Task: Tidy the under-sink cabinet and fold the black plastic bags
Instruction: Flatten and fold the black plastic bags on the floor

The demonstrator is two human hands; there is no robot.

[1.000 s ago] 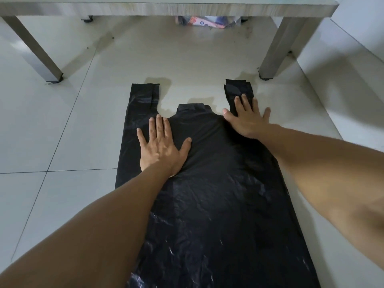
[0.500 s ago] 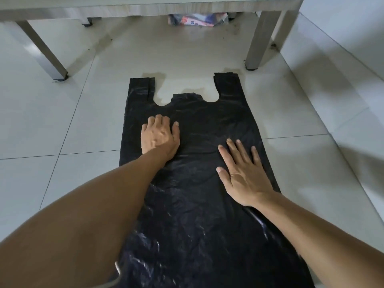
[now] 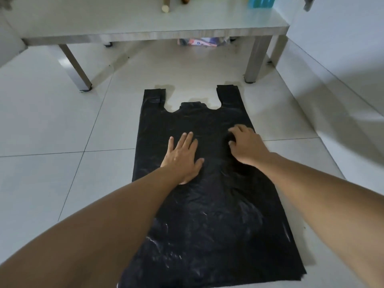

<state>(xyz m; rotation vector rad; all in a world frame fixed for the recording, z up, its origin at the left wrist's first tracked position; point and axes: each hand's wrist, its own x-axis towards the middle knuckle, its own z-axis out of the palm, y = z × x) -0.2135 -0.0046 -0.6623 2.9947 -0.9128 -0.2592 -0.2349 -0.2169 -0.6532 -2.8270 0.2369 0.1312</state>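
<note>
Black plastic is being smoothed flat on the tiled floor (image 3: 52, 125), where the black plastic bag (image 3: 218, 215) is lying spread out with its two handles pointing toward the low table (image 3: 158, 35). Compared with half a second ago, the right hand (image 3: 247, 145) is being seen farther up the bag, nearer its right edge, and its fingers, flat before, are now being curled down into the plastic; whether a fold of film is actually being pinched cannot be told. The left hand (image 3: 182, 157) is being kept close to where it was, palm down with fingers straight and spread, pressing the middle of the bag against the floor and gripping nothing. Judged from this, flattening is being finished and a first lengthwise fold from the right edge is probably being prepared; no fold is yet being shown.
</note>
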